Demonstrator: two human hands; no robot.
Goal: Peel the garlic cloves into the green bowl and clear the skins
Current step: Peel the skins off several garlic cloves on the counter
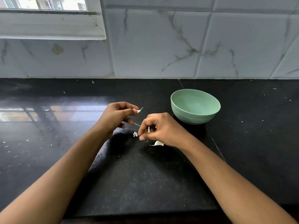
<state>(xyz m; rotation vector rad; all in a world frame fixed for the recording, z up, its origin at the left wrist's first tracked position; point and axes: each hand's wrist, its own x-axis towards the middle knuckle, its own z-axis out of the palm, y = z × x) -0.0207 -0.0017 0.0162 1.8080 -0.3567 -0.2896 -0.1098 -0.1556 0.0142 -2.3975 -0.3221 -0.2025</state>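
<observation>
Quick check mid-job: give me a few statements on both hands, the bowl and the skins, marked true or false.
1. The left hand pinches a garlic clove. True.
2. The green bowl lies tipped on its side. False: it stands upright on the black countertop.
3. The right hand is open and holds nothing. False: its fingers pinch a white garlic piece.
4. A skin scrap lies on the countertop close to the right hand. True.

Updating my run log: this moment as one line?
left hand: pinches garlic piece | right hand: pinches white bit | green bowl: looks empty | skins: on counter
</observation>
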